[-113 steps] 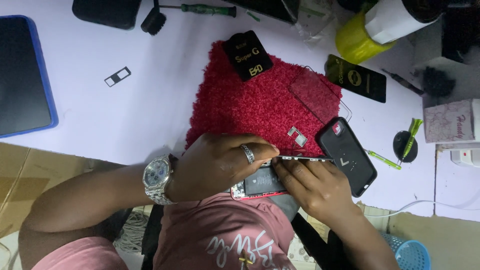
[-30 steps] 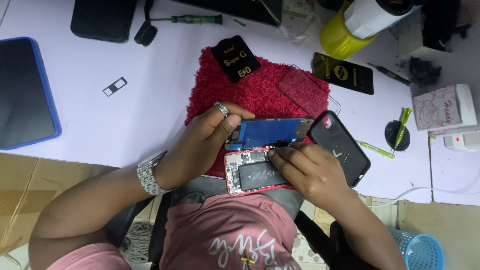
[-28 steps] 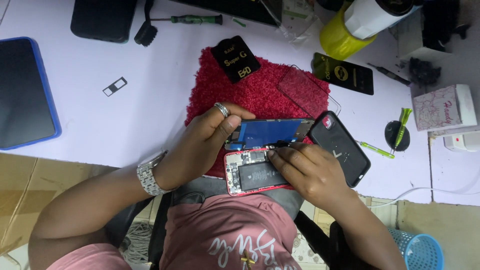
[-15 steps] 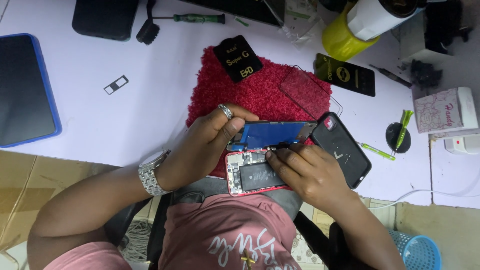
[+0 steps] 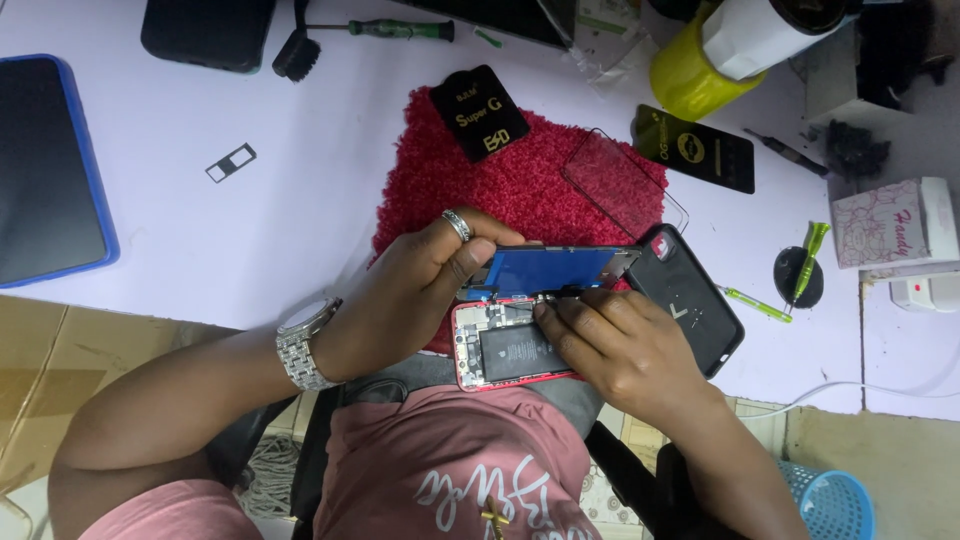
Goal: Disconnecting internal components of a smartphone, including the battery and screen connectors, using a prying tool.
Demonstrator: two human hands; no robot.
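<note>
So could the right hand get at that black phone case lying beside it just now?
Probably yes: the black phone case lies uncovered right beside the right hand. But its fingertips are busy on the opened red phone, so it would have to let go first.

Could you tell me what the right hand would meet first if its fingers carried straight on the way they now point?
Probably the lifted blue screen panel, just beyond the right hand; depth is uncertain.

Bright, even overhead light, soft shadows beneath the hands, sharp focus, slight wide-angle bending at edges.
</note>
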